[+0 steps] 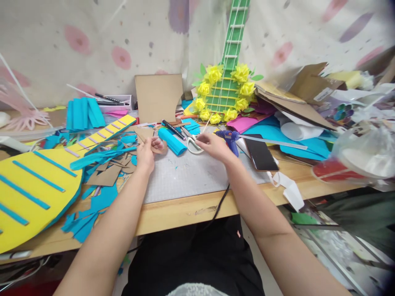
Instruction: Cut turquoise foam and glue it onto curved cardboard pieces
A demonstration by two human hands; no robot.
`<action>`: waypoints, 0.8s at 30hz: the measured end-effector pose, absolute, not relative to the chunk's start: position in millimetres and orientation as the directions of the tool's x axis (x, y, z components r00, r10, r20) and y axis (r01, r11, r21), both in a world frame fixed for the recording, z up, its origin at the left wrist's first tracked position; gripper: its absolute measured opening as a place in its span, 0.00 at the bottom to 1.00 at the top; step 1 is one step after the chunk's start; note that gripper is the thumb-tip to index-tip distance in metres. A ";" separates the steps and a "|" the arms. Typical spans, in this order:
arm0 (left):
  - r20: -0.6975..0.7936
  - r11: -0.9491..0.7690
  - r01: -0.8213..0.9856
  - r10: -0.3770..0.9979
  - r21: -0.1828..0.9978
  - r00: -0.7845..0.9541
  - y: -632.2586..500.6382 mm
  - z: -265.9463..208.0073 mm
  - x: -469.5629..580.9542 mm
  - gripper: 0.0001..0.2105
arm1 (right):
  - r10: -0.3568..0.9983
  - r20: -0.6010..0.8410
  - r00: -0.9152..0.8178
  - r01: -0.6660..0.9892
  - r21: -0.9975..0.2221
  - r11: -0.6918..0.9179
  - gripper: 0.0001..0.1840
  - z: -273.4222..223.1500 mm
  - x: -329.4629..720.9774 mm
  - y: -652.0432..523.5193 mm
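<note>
My left hand [147, 154] is closed on a small brown cardboard piece [145, 133], held above the left side of the grey cutting mat [185, 181]. The fingers of my right hand [212, 146] are pinched together around what looks like a thin white stick [207, 122]. White-handled scissors [195, 146] lie just left of that hand, their blades partly covered. Between my hands rests a roll of blue crepe paper [172, 142], with a black marker [173, 129] behind it. Close to the right of my right hand is a blue glue gun [231, 142].
A yellow paper guitar [37, 176] and blue and cardboard scraps [106, 174] cover the left. Behind stands a green guitar [230, 57] with yellow flowers [213, 74]. At right are a phone [261, 152], cardboard sheets [296, 105] and a red-and-white bucket [342, 164].
</note>
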State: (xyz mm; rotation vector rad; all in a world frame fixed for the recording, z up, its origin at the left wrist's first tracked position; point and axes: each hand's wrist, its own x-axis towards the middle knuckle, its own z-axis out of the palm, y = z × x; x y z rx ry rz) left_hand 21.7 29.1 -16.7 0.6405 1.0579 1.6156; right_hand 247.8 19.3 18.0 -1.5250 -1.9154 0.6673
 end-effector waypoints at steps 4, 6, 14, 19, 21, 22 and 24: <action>-0.114 -0.032 -0.491 0.957 0.871 -0.266 26.4 -11.9 20.9 0.15 | 0.937 -0.258 -0.237 0.836 -0.545 0.061 0.18 42.3 299.6 -2.1; -0.114 -0.016 -0.568 0.975 0.823 -0.192 25.3 -7.7 19.8 0.18 | 0.940 -0.330 -0.090 0.948 -0.317 -0.020 0.22 47.4 320.4 -10.2; -0.139 0.078 -0.782 0.990 0.619 -0.011 18.8 -2.3 18.5 0.17 | 0.983 0.050 0.175 0.951 -0.268 -0.156 0.29 21.3 334.0 2.9; -0.178 0.047 -0.789 0.981 0.613 -0.079 22.9 -5.8 20.1 0.16 | 0.962 0.085 0.259 0.882 -0.426 -0.200 0.24 6.1 330.9 16.4; -0.172 0.033 -0.781 0.981 0.623 -0.095 24.9 -7.5 19.7 0.14 | 0.943 0.111 0.314 0.837 -0.500 -0.220 0.23 2.5 333.4 18.7; -0.166 0.028 -0.773 0.981 0.634 -0.100 25.8 -8.4 19.2 0.13 | 0.932 0.113 0.344 0.791 -0.570 -0.223 0.23 1.3 334.8 19.5; -0.154 0.012 -0.744 0.981 0.668 -0.122 27.1 -9.7 17.7 0.11 | 0.912 0.080 0.402 0.617 -0.760 -0.205 0.23 0.7 337.3 21.4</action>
